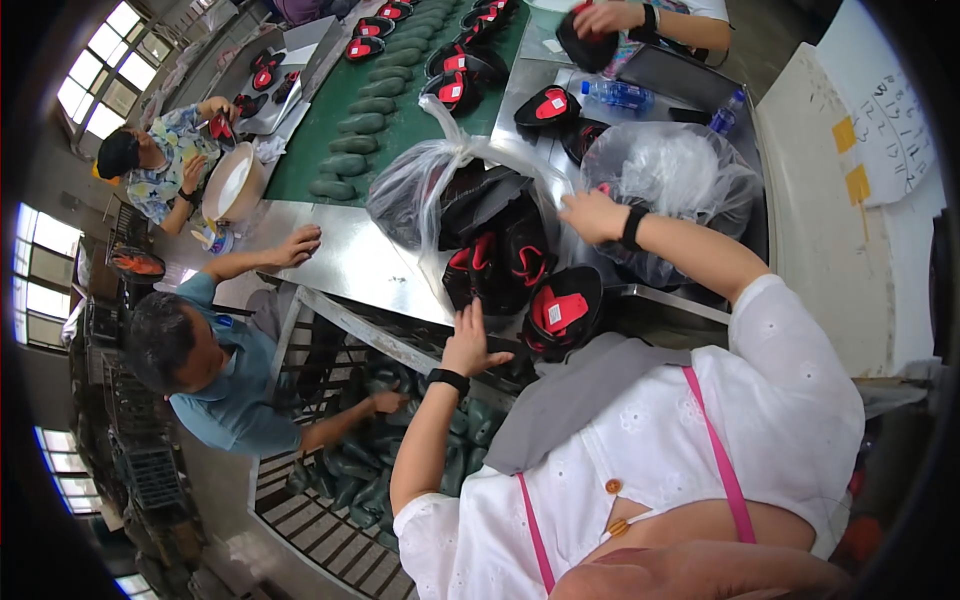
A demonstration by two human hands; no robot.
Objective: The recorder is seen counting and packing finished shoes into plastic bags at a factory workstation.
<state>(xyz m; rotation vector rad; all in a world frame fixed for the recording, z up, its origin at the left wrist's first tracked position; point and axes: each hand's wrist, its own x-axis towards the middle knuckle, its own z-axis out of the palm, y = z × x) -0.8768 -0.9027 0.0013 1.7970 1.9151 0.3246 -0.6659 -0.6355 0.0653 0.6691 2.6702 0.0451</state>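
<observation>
Head view, step: shoes are being sorted at the steel counter (pixel 350 262).
Left hand (pixel 468 345): spread out flat, fingers loose, resting on a black and red shoe (pixel 478 275).
Right hand (pixel 592 216): pinching the clear bag (pixel 672 178); what fills it is too blurry to tell.
Tied bag (pixel 425 180): dark shoes inside.
Next move: I think it needs a firm grip on one shoe.
Loose shoe (pixel 562 312): at the counter edge.

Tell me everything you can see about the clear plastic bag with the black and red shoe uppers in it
The clear, crinkled plastic bag lies on the shiny metal table, its neck knotted at the top with a loose tail. It looks thin and glossy. Its lower side is open, with black and red shoe uppers spilling toward the table edge. The person's left hand rests at those uppers; the right hand touches the bag's right side.
</observation>
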